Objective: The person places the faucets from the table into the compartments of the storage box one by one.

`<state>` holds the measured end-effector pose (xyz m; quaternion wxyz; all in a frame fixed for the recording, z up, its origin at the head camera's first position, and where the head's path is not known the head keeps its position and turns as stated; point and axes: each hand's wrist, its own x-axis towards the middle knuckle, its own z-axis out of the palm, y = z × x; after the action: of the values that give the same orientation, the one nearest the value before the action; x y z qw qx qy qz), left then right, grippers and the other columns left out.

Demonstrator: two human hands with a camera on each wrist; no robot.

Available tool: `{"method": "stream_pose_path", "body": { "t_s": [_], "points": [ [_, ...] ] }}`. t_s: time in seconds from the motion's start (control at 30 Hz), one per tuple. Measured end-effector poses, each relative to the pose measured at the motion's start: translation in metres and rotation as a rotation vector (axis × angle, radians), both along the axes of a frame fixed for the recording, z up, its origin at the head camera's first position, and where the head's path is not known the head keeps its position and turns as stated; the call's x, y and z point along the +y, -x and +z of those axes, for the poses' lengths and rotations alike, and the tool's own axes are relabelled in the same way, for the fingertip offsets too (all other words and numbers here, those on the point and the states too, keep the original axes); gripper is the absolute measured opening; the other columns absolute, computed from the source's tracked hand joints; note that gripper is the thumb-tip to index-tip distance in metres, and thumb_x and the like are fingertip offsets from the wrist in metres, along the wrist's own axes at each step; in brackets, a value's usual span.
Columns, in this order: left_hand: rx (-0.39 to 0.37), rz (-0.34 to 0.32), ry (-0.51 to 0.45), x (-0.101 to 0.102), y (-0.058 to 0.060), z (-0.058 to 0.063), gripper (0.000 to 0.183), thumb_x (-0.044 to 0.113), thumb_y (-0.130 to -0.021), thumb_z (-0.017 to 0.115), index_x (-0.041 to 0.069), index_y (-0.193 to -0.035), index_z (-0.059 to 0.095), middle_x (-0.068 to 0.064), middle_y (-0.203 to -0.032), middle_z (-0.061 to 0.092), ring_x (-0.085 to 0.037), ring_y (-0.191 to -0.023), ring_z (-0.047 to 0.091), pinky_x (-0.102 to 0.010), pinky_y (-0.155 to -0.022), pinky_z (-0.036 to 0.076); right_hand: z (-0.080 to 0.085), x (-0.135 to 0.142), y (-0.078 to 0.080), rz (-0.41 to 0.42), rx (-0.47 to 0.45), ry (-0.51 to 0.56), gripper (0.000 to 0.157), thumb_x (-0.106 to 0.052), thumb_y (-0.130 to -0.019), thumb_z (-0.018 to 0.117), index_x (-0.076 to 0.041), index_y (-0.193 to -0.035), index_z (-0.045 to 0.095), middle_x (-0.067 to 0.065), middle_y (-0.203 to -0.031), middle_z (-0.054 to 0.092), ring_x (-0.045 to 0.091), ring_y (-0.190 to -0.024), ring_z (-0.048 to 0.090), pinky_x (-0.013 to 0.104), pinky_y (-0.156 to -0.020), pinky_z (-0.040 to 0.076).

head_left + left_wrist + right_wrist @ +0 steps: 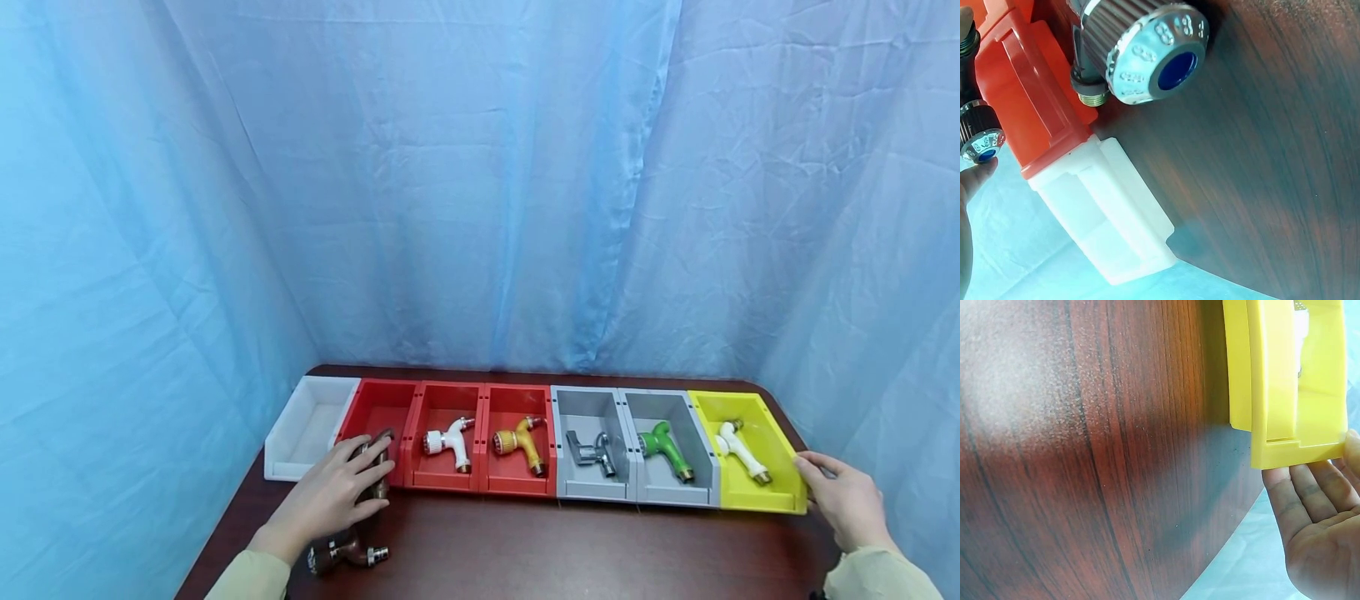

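My left hand point(333, 492) grips a dark brown faucet point(382, 475) at the front of the leftmost red bin point(386, 396). In the left wrist view this faucet point(974, 125) has a ribbed knob with a blue centre, and a finger touches the knob's end. Another dark brown faucet point(348, 550) lies on the table below that hand; its knob point(1154, 59) looms large in the left wrist view. At the far right, my right hand point(847, 496) rests its fingers point(1288, 500) against the outer side of the yellow bin point(1272, 394). That bin contains a white faucet point(742, 450).
Along the row stand a white bin point(311, 417), red bins with a white faucet point(450, 442) and a yellow faucet point(525, 442), and grey bins with a chrome faucet point(596, 454) and a green faucet point(666, 450). Blue curtains point(480, 183) surround the brown table point(570, 550).
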<state>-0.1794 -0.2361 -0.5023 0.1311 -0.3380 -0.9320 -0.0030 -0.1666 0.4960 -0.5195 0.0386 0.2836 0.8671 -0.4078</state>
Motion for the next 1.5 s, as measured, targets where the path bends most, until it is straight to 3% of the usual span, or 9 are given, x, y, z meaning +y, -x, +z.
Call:
{"method": "stream_pose_path", "body": {
  "t_s": [0.77,0.97,1.5],
  "points": [
    [0.000,0.023,0.036,-0.002,0.023,-0.001,0.060,0.049,-0.082,0.083,0.018,-0.132,0.071,-0.011,-0.150,0.055,-0.037,-0.130,0.054,-0.054,-0.103,0.052,0.000,0.002,0.001,-0.010,0.006,0.002,0.077,-0.057,-0.102,0.052,0.006,-0.147,0.048,0.039,-0.144,0.043,0.010,-0.078,0.066,0.038,-0.069,0.063],
    [-0.047,0.054,0.037,-0.002,0.026,-0.001,0.060,0.049,-0.083,0.082,0.019,-0.134,0.070,-0.011,-0.152,0.054,-0.038,-0.132,0.052,-0.056,-0.104,0.051,-0.001,0.002,0.002,-0.009,0.008,-0.012,0.077,-0.057,-0.102,0.052,0.006,-0.147,0.048,0.039,-0.143,0.045,0.009,-0.074,0.067,0.038,-0.067,0.062],
    [-0.063,0.105,0.040,-0.002,0.038,-0.003,0.062,0.049,-0.081,0.084,0.018,-0.134,0.070,-0.012,-0.152,0.053,-0.041,-0.134,0.050,-0.057,-0.106,0.048,-0.003,0.005,0.002,0.000,0.022,0.004,0.079,-0.059,-0.100,0.053,0.005,-0.146,0.049,0.039,-0.143,0.045,0.008,-0.074,0.067,0.038,-0.068,0.063]
  ]
}}
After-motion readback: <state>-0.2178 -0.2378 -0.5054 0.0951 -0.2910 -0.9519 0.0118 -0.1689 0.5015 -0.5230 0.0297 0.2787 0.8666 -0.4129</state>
